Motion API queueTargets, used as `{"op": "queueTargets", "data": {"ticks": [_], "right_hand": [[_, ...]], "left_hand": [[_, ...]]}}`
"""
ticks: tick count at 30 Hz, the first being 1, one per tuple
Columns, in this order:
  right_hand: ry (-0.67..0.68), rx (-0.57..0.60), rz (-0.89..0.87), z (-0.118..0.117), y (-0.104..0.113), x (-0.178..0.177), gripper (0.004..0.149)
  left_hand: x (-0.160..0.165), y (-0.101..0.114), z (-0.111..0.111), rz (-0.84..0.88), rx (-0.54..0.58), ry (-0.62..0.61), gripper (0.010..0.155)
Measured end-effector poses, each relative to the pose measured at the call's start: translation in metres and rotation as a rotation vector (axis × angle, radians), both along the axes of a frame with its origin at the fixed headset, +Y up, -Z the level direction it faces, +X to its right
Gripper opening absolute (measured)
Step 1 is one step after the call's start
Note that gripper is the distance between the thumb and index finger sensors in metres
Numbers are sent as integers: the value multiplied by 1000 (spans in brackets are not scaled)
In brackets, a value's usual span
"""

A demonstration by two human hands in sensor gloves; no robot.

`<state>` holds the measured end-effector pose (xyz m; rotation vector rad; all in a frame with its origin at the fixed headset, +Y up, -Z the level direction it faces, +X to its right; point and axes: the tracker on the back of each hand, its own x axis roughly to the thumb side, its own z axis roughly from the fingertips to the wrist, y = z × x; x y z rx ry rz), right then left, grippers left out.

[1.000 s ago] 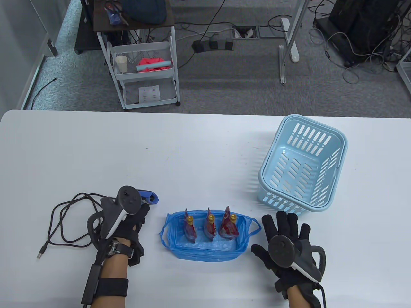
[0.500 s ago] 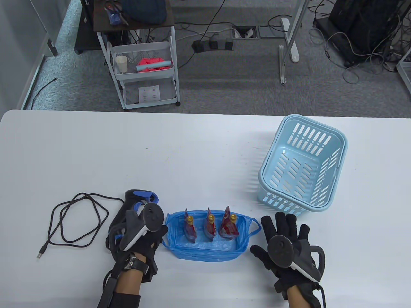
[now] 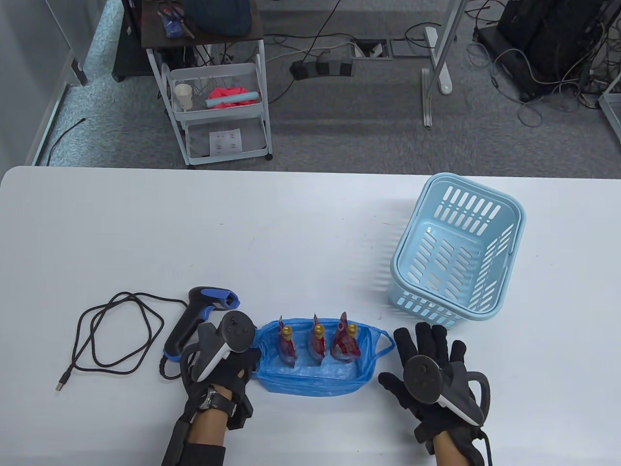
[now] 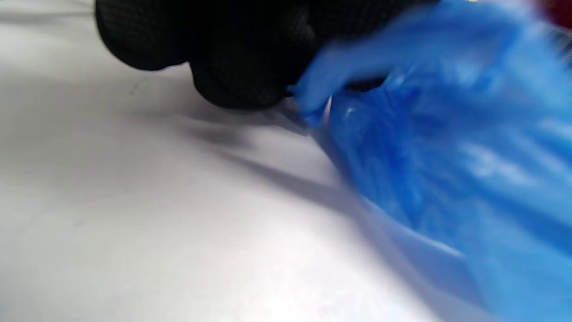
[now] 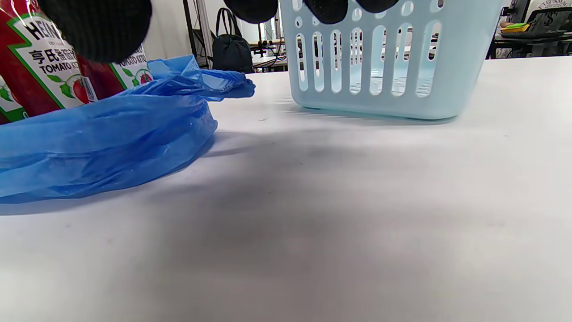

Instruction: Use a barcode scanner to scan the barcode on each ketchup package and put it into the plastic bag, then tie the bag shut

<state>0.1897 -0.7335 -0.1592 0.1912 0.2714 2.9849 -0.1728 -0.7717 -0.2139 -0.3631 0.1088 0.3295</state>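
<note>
Table view shows the left hand (image 3: 220,361) now at the left edge of the bag (image 3: 313,376), having let go of the scanner (image 3: 196,318) a second ago and slid right across the counter (image 3: 291,233). In the left wrist view, which is blurred, its fingertips (image 4: 241,76) sit right against a fold of blue plastic at the bag's left handle; they look to be touching or pinching it, but whether they have closed on it cannot be told. The scanner lies released just left of that hand, its cable (image 3: 114,335) looped farther left. The right hand (image 3: 432,374) has not moved: it rests flat on the counter with fingers spread, holding nothing, just beside the bag's right handle (image 3: 386,342). Three ketchup packages (image 3: 318,342) stand upright inside the open bag, between the two hands. The basket (image 3: 458,247) beyond the right hand appears empty. So scanning and bagging seem finished, and the work is probably turning to the tie: each hand likely needs a handle, drawn up and together above the packages.
</note>
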Motion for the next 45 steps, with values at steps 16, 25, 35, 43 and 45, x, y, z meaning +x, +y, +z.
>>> {"op": "queueTargets", "data": {"ticks": [16,25,35,43,45], "right_hand": [[-150,62,-141,-9,-7,6,69],[-239,-45,-162,-37,-14,-13,69],[-267,-103,-161,-49,-32,-23,57],[-267,-112,-228,-47,-26,-14,35],[-258,-157,-280,-47,-24,-12,36]], "left_hand": [[-5,3,4,131,58,40,38],[-3,3,3,160,50,25,41],[-4,3,3,199,56,32,42],[-11,8,3,247,81,56,41],[-13,11,3,270,99,69,41]]}}
